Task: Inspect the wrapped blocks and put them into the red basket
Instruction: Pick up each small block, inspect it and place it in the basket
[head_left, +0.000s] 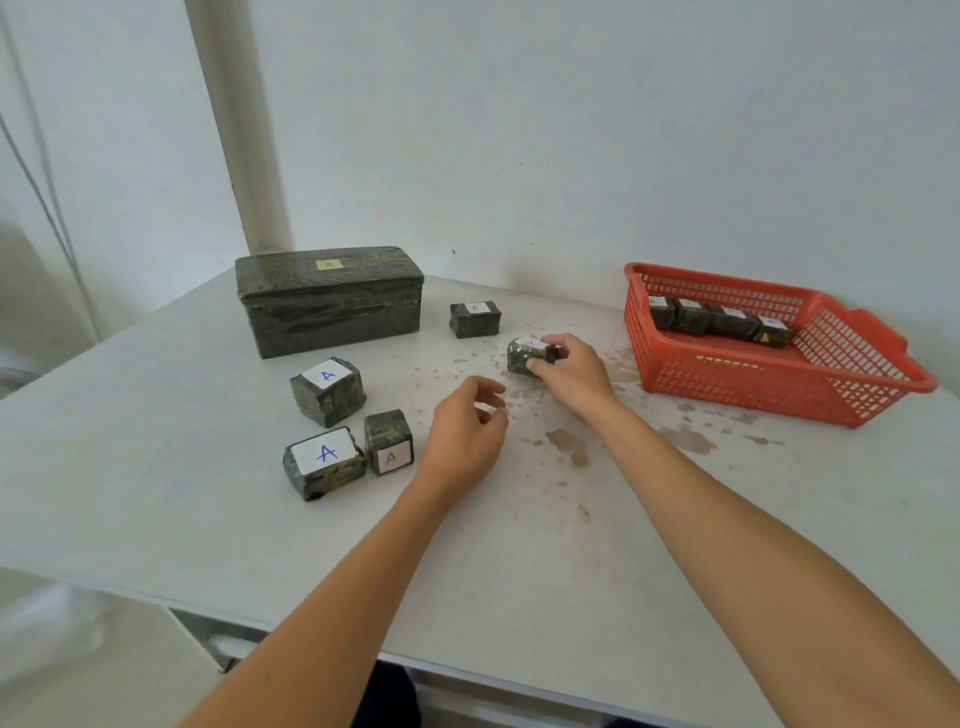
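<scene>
Recorded: red basket (753, 389) with row of blocks (722, 319) inside, labels dim behind its wall; well left of basket, left hand (462, 441) loosely curled, grasping nothing; nearer basket, right hand (574, 374) clutching wrapped block (521, 356), label largely hidden under that hand, whether lifted unclear.

A small yellow label on the lid of the large wrapped box (329, 304) shows a faint "A". The far small block (475, 321) has a white top label reading "A". The left block (327, 395) and the nearest block (323, 465) each carry a blue handwritten "A" on white. The cube block (388, 434) shows a grey "A" on its near face. The right hand (571, 373) covers the held block (522, 357) label. The labels on the basket blocks (722, 321) are unreadable.
</scene>
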